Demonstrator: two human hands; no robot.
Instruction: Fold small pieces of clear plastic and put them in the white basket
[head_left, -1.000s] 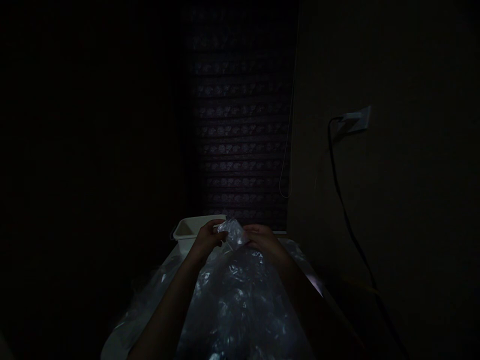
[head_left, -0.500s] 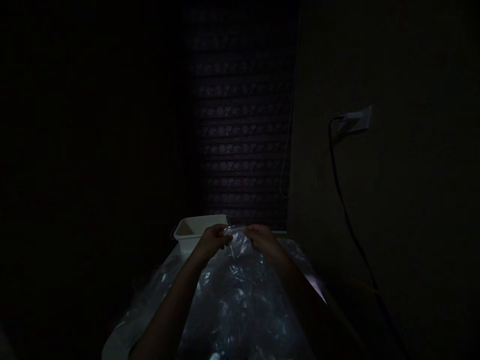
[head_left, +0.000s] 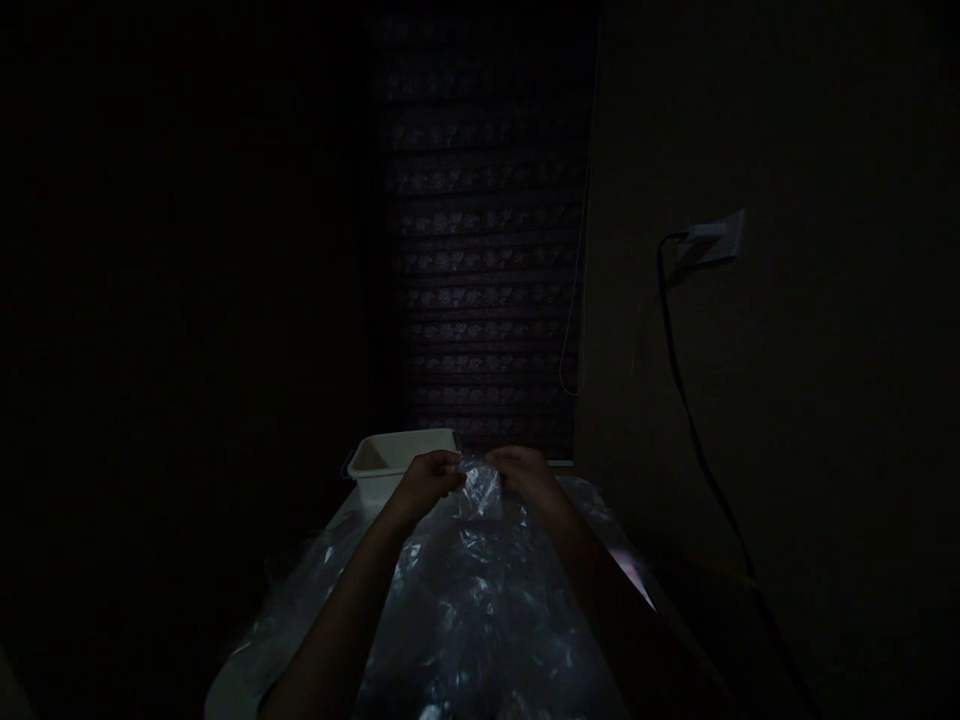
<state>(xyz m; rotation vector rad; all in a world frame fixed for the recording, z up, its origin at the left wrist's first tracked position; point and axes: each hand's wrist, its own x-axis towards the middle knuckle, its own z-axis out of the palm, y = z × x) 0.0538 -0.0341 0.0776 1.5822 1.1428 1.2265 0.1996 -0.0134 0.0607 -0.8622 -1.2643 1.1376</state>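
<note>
A small clear plastic bag [head_left: 481, 490] hangs between my two hands, creased and shiny. My left hand [head_left: 433, 476] pinches its upper left corner, fingers closed. At the upper right corner, my right hand [head_left: 523, 470] is closed on the same bag. Below them, a heap of clear plastic film or bags [head_left: 480, 610] spreads over the table; the dim light hides whether it is one sheet or many pieces.
A white rectangular bin [head_left: 379, 487] stands at the table's far left, just beyond my left hand. The table's pale corner [head_left: 229, 690] shows at the lower left. Behind is a patterned blind [head_left: 480, 260]. A black cable [head_left: 694, 430] runs down from a wall socket [head_left: 711, 238] on the right.
The small bag now hangs flatter and lower between my hands, its bottom edge showing more clearly. Both hands stay in nearly the same place.
</note>
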